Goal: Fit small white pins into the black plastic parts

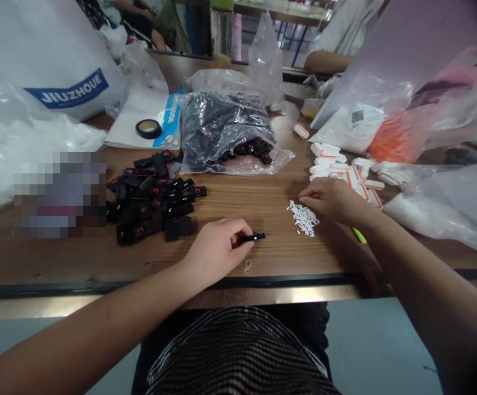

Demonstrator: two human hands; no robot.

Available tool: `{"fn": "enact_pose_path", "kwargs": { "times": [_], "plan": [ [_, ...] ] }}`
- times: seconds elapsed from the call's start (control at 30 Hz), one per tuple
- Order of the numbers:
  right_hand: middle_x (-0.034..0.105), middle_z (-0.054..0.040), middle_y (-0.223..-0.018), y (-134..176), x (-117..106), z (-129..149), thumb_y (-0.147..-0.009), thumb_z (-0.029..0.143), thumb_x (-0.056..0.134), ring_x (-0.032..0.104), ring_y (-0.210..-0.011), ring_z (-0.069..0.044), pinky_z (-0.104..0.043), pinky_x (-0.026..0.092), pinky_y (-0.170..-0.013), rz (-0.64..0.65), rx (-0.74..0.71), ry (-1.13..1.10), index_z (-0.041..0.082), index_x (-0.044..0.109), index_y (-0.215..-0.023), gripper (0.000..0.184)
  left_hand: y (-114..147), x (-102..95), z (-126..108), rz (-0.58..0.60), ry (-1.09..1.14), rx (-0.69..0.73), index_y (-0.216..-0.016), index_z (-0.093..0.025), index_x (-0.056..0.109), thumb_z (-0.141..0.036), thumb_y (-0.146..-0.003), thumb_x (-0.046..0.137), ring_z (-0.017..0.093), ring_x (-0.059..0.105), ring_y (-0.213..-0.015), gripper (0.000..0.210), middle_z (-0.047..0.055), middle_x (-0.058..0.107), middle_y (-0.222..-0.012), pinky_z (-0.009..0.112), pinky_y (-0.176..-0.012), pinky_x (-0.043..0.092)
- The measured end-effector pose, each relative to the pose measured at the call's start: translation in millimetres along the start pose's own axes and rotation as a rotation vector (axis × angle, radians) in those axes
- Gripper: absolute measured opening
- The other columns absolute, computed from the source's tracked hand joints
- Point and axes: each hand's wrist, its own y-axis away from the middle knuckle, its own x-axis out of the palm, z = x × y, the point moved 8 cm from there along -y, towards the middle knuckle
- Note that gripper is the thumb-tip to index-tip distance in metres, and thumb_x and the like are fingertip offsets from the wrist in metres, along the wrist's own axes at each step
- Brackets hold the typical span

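Between the thumb and fingers of my left hand (217, 249) is a black connector housing (257, 237), its end with small holes facing right; one white spot shows among the holes. My right hand (331, 200) is closed in a pinch at the upper right edge of a small heap of white plugs (304, 218). Whatever its fingertips hold, if anything, is too small to make out. Left of my left hand lies a pile of black connector housings (152, 200), some with red parts. White pieces with orange stripes (351, 174) lie just beyond my right hand.
A clear bag of black housings (228, 123) lies at the back middle. Black tape (148, 129) rests on papers (127, 118). White sacks and plastic bags (448, 192) flank both sides. A yellow-green object (359, 235) lies under my right forearm. Other people sit beyond the table.
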Motion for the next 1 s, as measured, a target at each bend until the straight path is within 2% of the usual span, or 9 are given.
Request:
{"fn": "enact_pose_path", "kwargs": {
  "times": [0.13,0.23,0.37,0.5,0.7,0.87,1.0],
  "plan": [
    [0.07,-0.0044,-0.062,2.1,-6.3,-6.7,-0.083,0.042,0.057,0.062,-0.06,-0.02,-0.032,0.039,-0.056,-0.035,0.208,0.179,0.02,0.072,-0.067,0.03,-0.2,-0.6,-1.2,-0.008,-0.019,0.01,-0.086,-0.02,0.068,-0.02,-0.082,0.069,0.011,0.05,-0.06,0.004,-0.003,0.058,-0.068,0.026,-0.058,0.036],
    [0.069,-0.0019,-0.06,4.2,-6.3,-17.8,-0.082,0.042,0.058,0.061,-0.057,-0.018,-0.031,0.04,-0.055,-0.033,0.275,0.071,0.021,0.072,-0.066,0.03,-0.2,-0.6,-1.4,-0.009,-0.022,0.006,-0.086,-0.02,0.068,-0.019,-0.081,0.069,0.011,0.05,-0.06,0.004,-0.003,0.058,-0.068,0.026,-0.059,0.036],
    [0.077,-0.0013,-0.082,1.3,-3.3,-22.1,-0.081,0.039,0.061,0.068,-0.072,-0.018,-0.029,0.049,-0.066,-0.062,0.132,-0.139,0.023,0.078,-0.086,0.023,0.3,-0.8,-1.5,-0.007,-0.019,-0.002,-0.085,-0.02,0.068,-0.019,-0.081,0.069,0.011,0.05,-0.061,0.004,-0.003,0.058,-0.068,0.026,-0.059,0.036],
    [0.077,-0.0037,-0.089,-1.3,-0.7,-11.8,-0.083,0.037,0.06,0.068,-0.079,-0.019,-0.031,0.051,-0.072,-0.068,-0.039,-0.113,0.022,0.078,-0.088,0.025,0.3,-1.6,-2.8,-0.012,-0.024,0.008,-0.085,-0.02,0.068,-0.019,-0.081,0.07,0.012,0.051,-0.062,0.004,-0.003,0.058,-0.068,0.026,-0.059,0.037],
    [0.076,-0.0015,-0.075,0.8,-0.2,-23.7,-0.08,0.034,0.061,0.068,-0.067,-0.019,-0.03,0.049,-0.06,-0.043,0.148,-0.054,0.022,0.078,-0.082,0.021,-0.4,-0.2,-1.0,-0.01,-0.022,-0.002,-0.085,-0.021,0.067,-0.019,-0.081,0.069,0.011,0.05,-0.06,0.005,-0.004,0.058,-0.068,0.026,-0.058,0.037],
    [0.078,-0.0005,-0.082,0.5,0.3,-26.7,-0.082,0.036,0.059,0.07,-0.072,-0.019,-0.029,0.051,-0.065,-0.016,0.108,-0.073,0.023,0.078,-0.083,0.023,0.1,0.0,-0.8,-0.006,-0.014,0.001,-0.086,-0.02,0.067,-0.02,-0.082,0.069,0.011,0.05,-0.06,0.004,-0.004,0.058,-0.068,0.027,-0.059,0.037],
    [0.078,-0.0022,-0.083,0.6,-1.4,-25.4,-0.08,0.035,0.06,0.07,-0.074,-0.019,-0.029,0.051,-0.066,-0.05,0.096,-0.043,0.022,0.078,-0.086,0.023,0.0,-0.9,-1.8,-0.007,-0.031,-0.002,-0.084,-0.02,0.067,-0.019,-0.081,0.069,0.012,0.05,-0.061,0.004,-0.003,0.057,-0.068,0.027,-0.059,0.037]
  ]
}}
